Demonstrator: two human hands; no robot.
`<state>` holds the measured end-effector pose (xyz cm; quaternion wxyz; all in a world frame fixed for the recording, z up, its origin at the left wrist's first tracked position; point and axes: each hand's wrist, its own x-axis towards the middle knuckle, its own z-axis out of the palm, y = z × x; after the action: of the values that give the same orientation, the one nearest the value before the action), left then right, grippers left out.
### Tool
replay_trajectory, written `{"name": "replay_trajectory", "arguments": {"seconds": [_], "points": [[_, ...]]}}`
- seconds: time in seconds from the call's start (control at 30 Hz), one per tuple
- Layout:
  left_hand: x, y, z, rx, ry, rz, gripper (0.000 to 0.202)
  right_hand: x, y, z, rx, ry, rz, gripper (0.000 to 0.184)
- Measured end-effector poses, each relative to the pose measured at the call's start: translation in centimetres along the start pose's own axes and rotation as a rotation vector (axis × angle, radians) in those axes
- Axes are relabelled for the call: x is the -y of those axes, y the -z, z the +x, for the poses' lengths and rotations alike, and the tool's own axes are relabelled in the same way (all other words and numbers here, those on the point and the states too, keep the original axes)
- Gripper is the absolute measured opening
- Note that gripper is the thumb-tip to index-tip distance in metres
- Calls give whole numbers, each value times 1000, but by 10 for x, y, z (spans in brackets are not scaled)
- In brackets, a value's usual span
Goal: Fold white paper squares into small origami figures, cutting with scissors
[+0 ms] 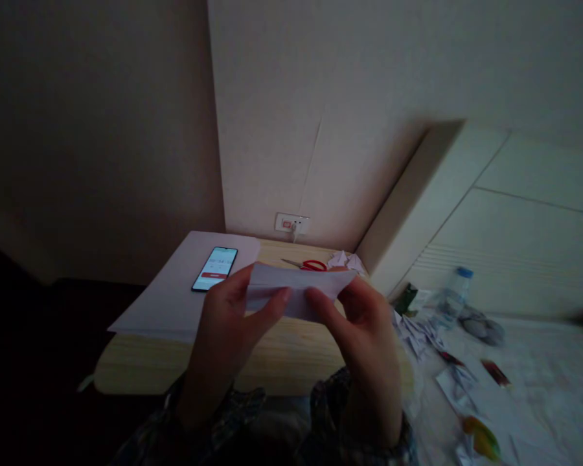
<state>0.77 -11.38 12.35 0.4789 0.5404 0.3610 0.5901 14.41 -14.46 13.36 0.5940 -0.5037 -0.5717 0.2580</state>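
Note:
Both my hands hold a folded white paper (296, 288) up above a small wooden bedside table (276, 362). My left hand (228, 323) pinches its left end, thumb across the front. My right hand (364, 336) grips the right end, its thumb meeting the left thumb near the paper's lower edge. The paper is a long narrow strip shape, folded flat.
On the table lie a stack of white sheets (175, 298) with a lit phone (214, 268) on it, red-handled scissors (308, 265) and crumpled paper (346, 261). A wall socket (291, 224) is behind. The bed at right holds paper scraps (418, 333), a plastic bottle (454, 294) and wrappers.

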Motion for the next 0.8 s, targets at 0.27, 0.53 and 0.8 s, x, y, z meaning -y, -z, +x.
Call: {"name": "replay_trajectory", "arguments": {"seconds": [0.27, 0.53, 0.8], "points": [[-4, -1, 3, 36, -14, 64, 6, 4, 7, 0, 42, 21, -89, 6], [-7, 16, 13, 46, -79, 123, 10, 0, 18, -4, 10, -44, -49, 8], [-17, 14, 4, -239, -208, 50, 9, -2, 19, -3, -227, -4, 58, 6]]}}
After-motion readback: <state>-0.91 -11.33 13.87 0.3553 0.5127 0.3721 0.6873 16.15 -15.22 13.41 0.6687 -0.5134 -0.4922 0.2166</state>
